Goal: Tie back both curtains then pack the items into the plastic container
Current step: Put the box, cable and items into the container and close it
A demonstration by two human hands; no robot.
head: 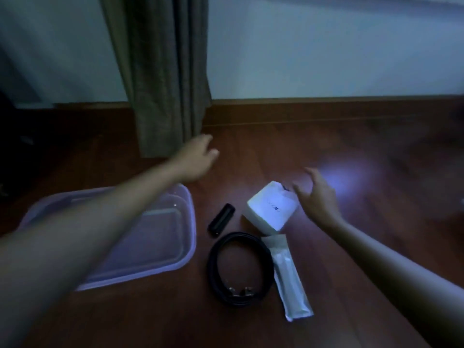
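Both hands empty, fingers spread, above the floor (326, 285).
Left hand (198, 156) nears the hanging curtain (163, 71); right hand (316, 194) hovers beside the white box (271, 207). Plastic container (160, 237) lies left, long axis crosswise.

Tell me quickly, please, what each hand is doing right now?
Left hand: open, holding nothing, reaching toward the curtain.
Right hand: open, fingers spread, holding nothing, beside the white box.
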